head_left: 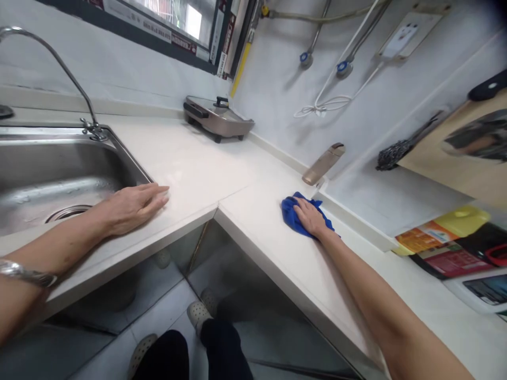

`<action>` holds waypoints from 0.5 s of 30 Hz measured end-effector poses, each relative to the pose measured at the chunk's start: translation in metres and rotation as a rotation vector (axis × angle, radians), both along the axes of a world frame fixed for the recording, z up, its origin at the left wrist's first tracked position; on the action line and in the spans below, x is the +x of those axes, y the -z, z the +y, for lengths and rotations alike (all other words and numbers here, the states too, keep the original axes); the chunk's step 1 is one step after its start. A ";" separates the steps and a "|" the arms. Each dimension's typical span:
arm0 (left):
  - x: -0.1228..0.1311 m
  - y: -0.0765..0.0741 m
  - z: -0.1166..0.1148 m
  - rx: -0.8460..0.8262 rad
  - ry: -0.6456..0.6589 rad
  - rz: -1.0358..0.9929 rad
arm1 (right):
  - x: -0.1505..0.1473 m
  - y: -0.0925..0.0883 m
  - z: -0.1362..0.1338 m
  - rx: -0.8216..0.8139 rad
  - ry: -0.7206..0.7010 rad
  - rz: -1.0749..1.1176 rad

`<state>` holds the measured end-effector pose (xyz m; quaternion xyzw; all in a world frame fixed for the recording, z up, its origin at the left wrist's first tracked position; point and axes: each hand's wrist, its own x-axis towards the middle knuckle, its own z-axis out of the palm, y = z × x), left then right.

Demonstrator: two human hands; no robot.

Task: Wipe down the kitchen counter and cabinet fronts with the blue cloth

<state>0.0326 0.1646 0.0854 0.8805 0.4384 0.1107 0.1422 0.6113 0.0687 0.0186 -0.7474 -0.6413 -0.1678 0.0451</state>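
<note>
My right hand [309, 215] presses a crumpled blue cloth [292, 214] onto the white countertop [253, 211], on the right-hand arm of the corner, close to the wall. Its fingers lie over the cloth and grip it. My left hand [132, 208] rests on the counter beside the right rim of the steel sink [130, 158]. The fingers of that hand are stretched out and hold nothing. Just beyond the cloth, a slim bronze-coloured object [324, 163] stands by the wall; its kind is unclear.
An electric pan [217, 117] with a glass lid sits in the back corner. A curved faucet [59, 58] rises behind the sink. Along the right wall are a yellow bottle [443, 227], more containers and a hanging board [439, 153]. A tied white cable [322, 107] hangs above.
</note>
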 end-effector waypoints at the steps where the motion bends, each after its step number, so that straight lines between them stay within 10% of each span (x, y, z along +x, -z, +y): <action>1: 0.000 0.000 0.001 0.004 -0.006 -0.043 | -0.005 0.002 -0.011 0.014 0.001 0.023; 9: 0.011 0.015 0.009 -0.013 -0.149 -0.014 | -0.057 -0.001 -0.080 -0.008 -0.123 0.137; 15: 0.018 0.010 0.001 0.011 -0.193 0.059 | -0.124 -0.019 -0.074 -0.092 -0.346 0.212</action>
